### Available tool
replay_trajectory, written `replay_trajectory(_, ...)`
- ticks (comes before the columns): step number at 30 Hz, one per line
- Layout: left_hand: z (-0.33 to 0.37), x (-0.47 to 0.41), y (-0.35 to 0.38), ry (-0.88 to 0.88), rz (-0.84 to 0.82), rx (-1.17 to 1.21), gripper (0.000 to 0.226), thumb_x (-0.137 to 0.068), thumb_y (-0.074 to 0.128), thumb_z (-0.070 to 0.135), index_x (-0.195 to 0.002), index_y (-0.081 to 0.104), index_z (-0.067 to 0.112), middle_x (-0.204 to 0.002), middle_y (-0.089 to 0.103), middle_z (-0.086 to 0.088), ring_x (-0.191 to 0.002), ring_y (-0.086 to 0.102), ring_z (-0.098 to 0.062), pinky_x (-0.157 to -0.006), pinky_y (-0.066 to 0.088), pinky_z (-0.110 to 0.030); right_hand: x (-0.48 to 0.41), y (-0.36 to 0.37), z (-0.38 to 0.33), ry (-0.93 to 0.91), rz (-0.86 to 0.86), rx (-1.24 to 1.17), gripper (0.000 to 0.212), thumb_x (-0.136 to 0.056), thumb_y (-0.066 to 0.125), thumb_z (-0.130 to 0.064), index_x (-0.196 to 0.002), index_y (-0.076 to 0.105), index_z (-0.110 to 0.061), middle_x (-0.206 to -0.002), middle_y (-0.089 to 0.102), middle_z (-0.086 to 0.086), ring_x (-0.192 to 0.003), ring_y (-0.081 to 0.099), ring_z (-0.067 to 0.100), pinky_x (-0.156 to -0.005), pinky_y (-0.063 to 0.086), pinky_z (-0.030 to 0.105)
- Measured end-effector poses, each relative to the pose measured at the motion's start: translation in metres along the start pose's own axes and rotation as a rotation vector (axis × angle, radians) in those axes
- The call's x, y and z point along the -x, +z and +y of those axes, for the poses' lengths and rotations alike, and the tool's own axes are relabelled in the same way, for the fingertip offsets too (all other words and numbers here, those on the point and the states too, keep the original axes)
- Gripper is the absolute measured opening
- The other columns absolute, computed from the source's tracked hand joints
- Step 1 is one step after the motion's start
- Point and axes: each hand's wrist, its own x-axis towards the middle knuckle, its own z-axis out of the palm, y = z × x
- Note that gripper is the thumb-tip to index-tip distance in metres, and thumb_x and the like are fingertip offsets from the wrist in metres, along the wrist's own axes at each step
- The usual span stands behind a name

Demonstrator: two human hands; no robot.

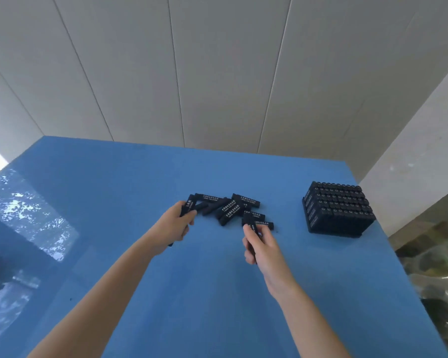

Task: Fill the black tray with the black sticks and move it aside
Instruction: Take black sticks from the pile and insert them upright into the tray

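We've got both hands down at the loose heap of short black rectangular sticks with white print, which lies mid-table on the blue matte table top. The left hand has its fingers curled round a small bunch of sticks at the heap's left end. The right hand grips at least one stick at the heap's near right corner, thumb on top and fingers wrapped under (exact count in either fist we can't tell). The black plastic tray stands well apart to the right, near the table's right edge, packed w/ rows of upright sticks showing round ends on top. It looks full or close to it, though we can't tell if any slots are left. As for handling, we'd judge the sticks to be stiff, light and prob. smooth-sided, so a few stacked in one fist may slide against each other. Best pinch them across the long sides near the middle, ends aligned, not by one tip. The loaded tray will be a good deal heavier, and its sticks stand tall above the base, so we'd take it low, both hands at opp. walls, and slide it vs. lifting.
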Motion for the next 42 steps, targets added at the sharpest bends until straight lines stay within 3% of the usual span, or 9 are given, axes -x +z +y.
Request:
replay_trajectory(3,-0.017,0.035,-0.024,-0.018,0.063,0.180,0.019,-0.097,0.046,0.017,-0.080,0.039,0.012,-0.064,0.042,-0.005,-0.053,0.034,-0.015,-0.045,0.023,-0.020,0.008,0.019,-0.002,-0.026,-0.105,-0.021,0.022,-0.093,0.051,-0.032,-0.079,0.045,-0.017,-0.064,0.043,-0.005,-0.050,0.031,0.012,-0.053,0.031,0.017)
replay_trajectory(9,-0.058,0.110,-0.069,-0.109,0.240,0.523,0.031,-0.094,0.054,0.026,-0.071,0.036,0.017,-0.051,0.032,0.006,-0.040,0.024,-0.009,-0.037,0.020,-0.017,0.037,0.075,0.003,-0.070,-0.296,-0.008,0.028,-0.095,0.046,-0.033,-0.095,0.058,-0.008,-0.067,0.049,-0.006,-0.051,0.037,0.009,-0.051,0.033,0.013)
replay_trajectory(14,-0.098,0.178,-0.107,-0.134,0.359,0.571,0.039,-0.092,0.057,0.022,-0.063,0.031,0.016,-0.049,0.024,0.005,-0.039,0.018,-0.010,-0.036,0.017,-0.018,0.075,0.128,0.010,-0.066,-0.463,0.035,0.028,-0.096,0.041,-0.034,-0.096,0.062,-0.015,-0.065,0.052,-0.005,-0.049,0.035,0.009,-0.047,0.032,0.011)
replay_trajectory(18,-0.133,0.232,-0.136,-0.127,0.393,0.618,0.033,-0.089,0.060,0.019,-0.063,0.039,0.014,-0.049,0.023,0.005,-0.038,0.017,-0.009,-0.036,0.018,-0.019,0.115,0.184,0.019,-0.026,-0.548,0.033,0.023,-0.097,0.041,-0.034,-0.089,0.048,-0.015,-0.063,0.055,-0.005,-0.047,0.034,0.010,-0.053,0.032,0.018)
replay_trajectory(27,-0.186,0.341,-0.230,-0.067,0.407,0.584,0.021,-0.081,0.068,0.024,-0.091,0.066,0.006,-0.049,0.025,0.004,-0.043,0.020,-0.011,-0.038,0.021,-0.018,0.224,0.338,0.054,-0.009,-0.691,0.013,0.025,-0.099,0.037,-0.034,-0.092,0.046,-0.011,-0.068,0.058,-0.001,-0.045,0.036,0.010,-0.047,0.032,0.016)
replay_trajectory(29,-0.194,0.355,-0.245,-0.058,0.404,0.580,0.012,-0.083,0.066,0.023,-0.081,0.065,0.011,-0.050,0.024,0.003,-0.045,0.019,-0.011,-0.040,0.019,-0.019,0.242,0.368,0.060,-0.005,-0.716,0.021,0.026,-0.098,0.038,-0.035,-0.094,0.047,-0.011,-0.066,0.059,-0.003,-0.047,0.038,0.010,-0.050,0.033,0.017)
replay_trajectory(33,-0.213,0.369,-0.279,-0.049,0.430,0.584,0.037,-0.086,0.066,0.017,-0.056,0.044,0.016,-0.047,0.028,0.004,-0.043,0.019,-0.011,-0.041,0.017,-0.021,0.266,0.418,0.064,-0.006,-0.749,0.036,0.026,-0.098,0.039,-0.036,-0.095,0.050,-0.012,-0.070,0.059,-0.001,-0.050,0.042,0.010,-0.052,0.036,0.020)
replay_trajectory(38,-0.240,0.367,-0.332,-0.015,0.551,0.670,0.038,-0.087,0.061,0.009,-0.059,0.037,0.015,-0.045,0.028,0.006,-0.039,0.021,-0.007,-0.038,0.019,-0.018,0.257,0.465,0.066,-0.039,-0.676,0.148,0.023,-0.099,0.039,-0.031,-0.103,0.047,-0.011,-0.082,0.066,0.008,-0.052,0.058,0.014,-0.056,0.052,0.024)
replay_trajectory(42,-0.263,0.354,-0.388,-0.010,0.629,0.777,0.018,-0.087,0.061,0.012,-0.076,0.048,0.006,-0.048,0.030,0.004,-0.039,0.024,-0.007,-0.036,0.021,-0.016,0.220,0.488,0.065,-0.099,-0.581,0.287,0.019,-0.097,0.043,-0.030,-0.095,0.054,-0.015,-0.074,0.056,0.000,-0.040,0.034,0.005,-0.047,0.034,0.019)
